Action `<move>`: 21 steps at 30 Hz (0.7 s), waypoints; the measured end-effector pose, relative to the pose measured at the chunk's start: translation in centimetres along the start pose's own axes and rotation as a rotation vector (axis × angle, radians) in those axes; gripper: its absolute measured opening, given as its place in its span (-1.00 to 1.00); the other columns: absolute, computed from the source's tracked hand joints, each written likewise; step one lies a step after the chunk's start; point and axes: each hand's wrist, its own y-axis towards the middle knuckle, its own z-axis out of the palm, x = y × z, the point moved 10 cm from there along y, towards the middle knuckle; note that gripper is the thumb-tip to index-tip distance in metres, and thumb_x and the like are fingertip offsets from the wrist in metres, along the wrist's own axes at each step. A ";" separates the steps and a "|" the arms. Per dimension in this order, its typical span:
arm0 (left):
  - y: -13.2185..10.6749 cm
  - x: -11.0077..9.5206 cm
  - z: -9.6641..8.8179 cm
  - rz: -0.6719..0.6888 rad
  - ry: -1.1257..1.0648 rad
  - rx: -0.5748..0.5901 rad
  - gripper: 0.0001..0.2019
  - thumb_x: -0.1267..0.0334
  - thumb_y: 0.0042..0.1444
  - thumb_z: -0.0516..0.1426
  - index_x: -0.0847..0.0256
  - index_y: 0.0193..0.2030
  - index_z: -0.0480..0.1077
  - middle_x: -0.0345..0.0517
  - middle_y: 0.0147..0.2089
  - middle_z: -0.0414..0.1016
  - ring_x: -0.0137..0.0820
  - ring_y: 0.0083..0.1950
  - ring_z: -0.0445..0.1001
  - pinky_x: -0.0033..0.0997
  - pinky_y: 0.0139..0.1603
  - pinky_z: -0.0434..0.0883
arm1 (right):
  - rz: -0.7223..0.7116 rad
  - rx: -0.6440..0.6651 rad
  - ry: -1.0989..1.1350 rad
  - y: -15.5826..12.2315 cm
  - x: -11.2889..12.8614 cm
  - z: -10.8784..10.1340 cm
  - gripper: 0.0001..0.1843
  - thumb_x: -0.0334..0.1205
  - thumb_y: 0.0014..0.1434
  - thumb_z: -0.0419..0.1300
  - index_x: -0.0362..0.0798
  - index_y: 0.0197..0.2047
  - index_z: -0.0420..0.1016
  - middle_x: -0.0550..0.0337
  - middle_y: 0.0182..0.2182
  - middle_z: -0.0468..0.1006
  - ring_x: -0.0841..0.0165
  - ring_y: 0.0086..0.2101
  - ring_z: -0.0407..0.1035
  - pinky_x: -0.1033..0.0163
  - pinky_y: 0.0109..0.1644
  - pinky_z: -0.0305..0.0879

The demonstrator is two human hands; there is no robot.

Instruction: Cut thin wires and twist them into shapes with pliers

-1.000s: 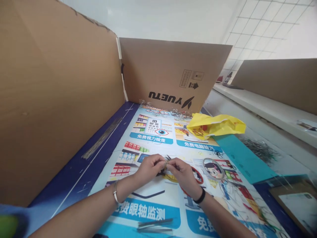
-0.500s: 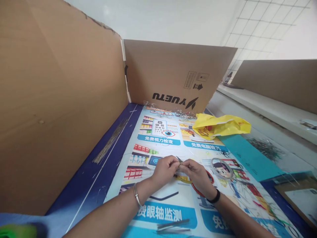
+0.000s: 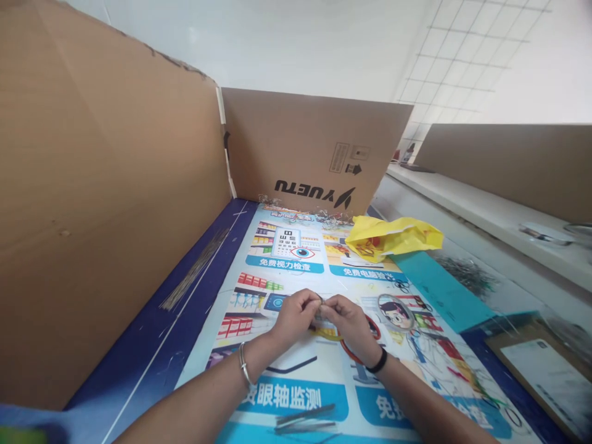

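Note:
My left hand (image 3: 296,316) and my right hand (image 3: 349,320) meet over the printed poster (image 3: 296,394) on the table. Both pinch one small metal piece (image 3: 320,301) between their fingertips; it is too small to name. The left wrist wears a silver bangle (image 3: 243,365), the right a black band (image 3: 378,361). A small bundle of thin metal rods (image 3: 305,419) lies on the poster near me.
Cardboard walls stand at the left (image 3: 106,203) and the back (image 3: 314,154). A yellow plastic bag (image 3: 393,237) lies at the back right. Thin wires (image 3: 194,271) lie along the left wall. A heap of wire bits (image 3: 467,271) sits to the right, beside a teal sheet (image 3: 439,290).
My hands stay together, pinching the small piece. The dark tip that stuck up between the fingers no longer shows. The view has shifted slightly.

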 end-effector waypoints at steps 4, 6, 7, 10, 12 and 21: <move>0.3 0.2 0.0 0.017 0.031 -0.020 -0.88 0.30 0.05 0.03 0.22 -0.43 0.36 -0.28 -0.55 0.30 -0.50 -0.49 0.26 -0.53 -0.44 0.23 | -0.007 -0.016 0.037 0.1 -0.4 -0.2 -0.81 -0.13 0.07 0.17 -0.06 -0.46 0.40 0.26 -0.53 0.43 0.40 -0.46 0.27 0.31 -0.34 0.20; 0.3 0.2 0.1 0.015 0.043 -0.022 -0.88 0.30 0.05 0.03 0.22 -0.44 0.36 -0.27 -0.55 0.29 -0.49 -0.49 0.25 -0.53 -0.44 0.23 | -0.015 -0.010 0.054 0.1 -0.5 -0.2 -0.83 -0.15 0.07 0.17 -0.06 -0.46 0.40 0.27 -0.54 0.41 0.40 -0.46 0.26 0.31 -0.35 0.19; 0.4 0.3 0.1 0.012 0.046 -0.022 -0.88 0.31 0.05 0.03 0.22 -0.45 0.35 -0.27 -0.56 0.29 -0.49 -0.49 0.25 -0.53 -0.45 0.23 | -0.018 -0.004 0.065 0.1 -0.6 -0.2 -0.84 -0.16 0.07 0.17 -0.06 -0.47 0.40 0.27 -0.54 0.41 0.40 -0.46 0.26 0.31 -0.35 0.19; 0.3 0.2 0.2 0.000 0.043 -0.019 -0.88 0.30 0.05 0.03 0.22 -0.45 0.34 -0.28 -0.57 0.27 -0.50 -0.51 0.23 -0.53 -0.46 0.22 | -0.017 0.003 0.108 0.2 -0.6 -0.1 -0.84 -0.18 0.07 0.17 -0.06 -0.46 0.39 0.27 -0.53 0.41 0.40 -0.45 0.27 0.30 -0.33 0.20; 0.2 0.1 0.2 -0.004 0.035 -0.011 -0.88 0.30 0.06 0.03 0.22 -0.45 0.33 -0.29 -0.58 0.26 -0.50 -0.52 0.22 -0.53 -0.46 0.21 | -0.012 0.000 0.132 0.2 -0.5 -0.1 -0.84 -0.17 0.07 0.17 -0.06 -0.46 0.39 0.27 -0.53 0.42 0.40 -0.44 0.27 0.30 -0.32 0.20; -0.6 -0.5 0.5 -0.025 0.027 0.067 -0.86 0.24 0.11 0.03 0.22 -0.39 0.34 -0.27 -0.55 0.32 -0.50 -0.50 0.28 -0.52 -0.44 0.28 | -0.001 0.039 0.159 0.2 -0.7 0.2 -0.83 -0.16 0.10 0.15 -0.07 -0.44 0.39 0.26 -0.51 0.41 0.40 -0.43 0.27 0.31 -0.32 0.20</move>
